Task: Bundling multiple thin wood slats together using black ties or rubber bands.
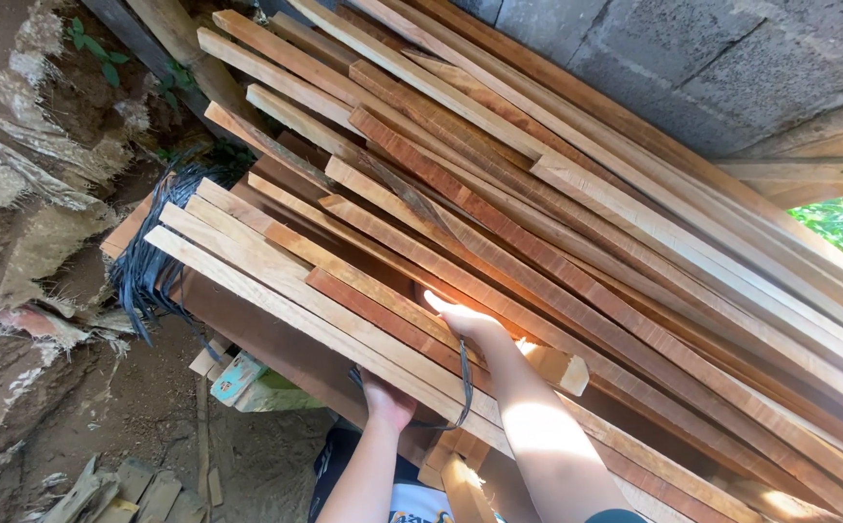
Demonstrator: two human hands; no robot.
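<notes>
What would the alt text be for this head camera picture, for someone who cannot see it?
A person's two bare hands reach up into a leaning stack of long wooden slats: the right hand rests on top of the slats, the left hand presses under their lower edge. A bundle of black straps hangs at the stack's left end, beside a grey block wall and an earth bank.

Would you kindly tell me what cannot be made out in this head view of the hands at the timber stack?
- Left hand: fingers hidden under the pale planks; grip cannot be told.
- Right hand: washed out by sunlight, fingertips unclear.
- Black strap: its ends vanish behind the wrist and boards.
- Stack's far end: cut off by the right edge.
- Black bundle: too tangled to identify.
</notes>
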